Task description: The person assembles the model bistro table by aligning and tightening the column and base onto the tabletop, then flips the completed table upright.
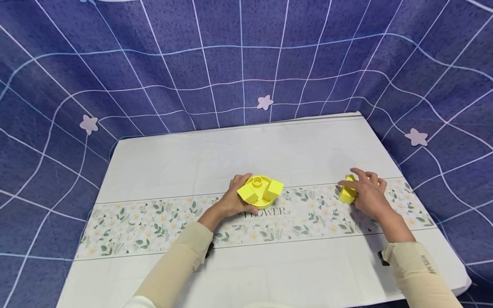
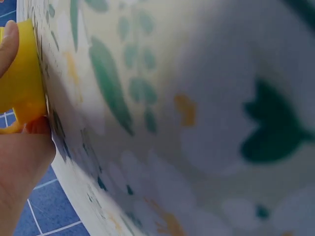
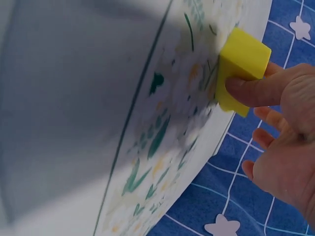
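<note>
My left hand (image 1: 230,201) grips a round yellow plastic base (image 1: 262,189) from its left side, fingers behind and thumb in front. On this base stand a short hollow peg (image 1: 256,182) and two yellow blocks, one at the left (image 1: 247,194) and one at the right (image 1: 274,188). In the left wrist view, only the edge of the yellow piece (image 2: 27,78) shows, a fingertip on it. Farther right, my right hand (image 1: 369,196) pinches a separate yellow block (image 3: 245,54) at the tabletop, its thumb against one face. The other fingers are spread away from that block.
A white table (image 1: 246,149) carries a printed flower band (image 1: 154,220) with lettering near the left hand. Blue curtain-like cloth (image 1: 231,64) with white lines and pink stars encloses the back and sides. Dark wrist devices (image 1: 383,258) sit under the sleeves.
</note>
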### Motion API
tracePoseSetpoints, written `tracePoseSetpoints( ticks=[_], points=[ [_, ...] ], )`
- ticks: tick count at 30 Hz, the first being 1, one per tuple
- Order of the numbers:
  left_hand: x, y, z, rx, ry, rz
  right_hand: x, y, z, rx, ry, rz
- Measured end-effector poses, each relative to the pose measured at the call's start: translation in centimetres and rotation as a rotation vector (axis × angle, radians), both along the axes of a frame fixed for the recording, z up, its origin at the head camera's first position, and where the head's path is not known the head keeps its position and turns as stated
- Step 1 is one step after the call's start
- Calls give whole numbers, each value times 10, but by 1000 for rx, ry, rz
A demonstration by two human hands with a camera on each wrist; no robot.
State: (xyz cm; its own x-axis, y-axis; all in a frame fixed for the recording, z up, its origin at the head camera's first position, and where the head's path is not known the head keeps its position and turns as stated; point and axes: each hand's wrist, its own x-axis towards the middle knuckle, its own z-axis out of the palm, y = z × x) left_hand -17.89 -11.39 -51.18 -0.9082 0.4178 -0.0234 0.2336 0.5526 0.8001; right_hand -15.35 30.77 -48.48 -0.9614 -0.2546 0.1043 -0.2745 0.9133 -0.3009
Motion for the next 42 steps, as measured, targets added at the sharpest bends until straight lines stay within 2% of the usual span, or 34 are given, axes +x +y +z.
tracePoseSetpoints(
  ticks=[8, 16, 22, 26, 30, 34, 38, 42],
  points=[
    [3, 2, -4, 34, 12, 47, 0, -7, -2, -5, 17, 29],
    [-5, -4, 1, 54, -26, -10, -3, -12, 3, -46, 78, 24],
    [-13, -9, 4, 24, -56, -59, -3, -23, 10, -153, 165, 33],
    [-15, -9, 6, 53, -86, -72, -4, -31, 14, -232, 194, 33],
    [-12, -7, 5, 85, -118, -47, -6, -37, 17, -326, 209, 25],
    [-8, -4, 3, 131, -156, 5, -8, -44, 17, -411, 202, 0],
    [-5, -2, 2, 157, -157, 50, -10, -53, 18, -492, 184, -25],
    [-8, -3, 3, 149, -135, 32, -12, -63, 18, -559, 171, -46]
  ],
)
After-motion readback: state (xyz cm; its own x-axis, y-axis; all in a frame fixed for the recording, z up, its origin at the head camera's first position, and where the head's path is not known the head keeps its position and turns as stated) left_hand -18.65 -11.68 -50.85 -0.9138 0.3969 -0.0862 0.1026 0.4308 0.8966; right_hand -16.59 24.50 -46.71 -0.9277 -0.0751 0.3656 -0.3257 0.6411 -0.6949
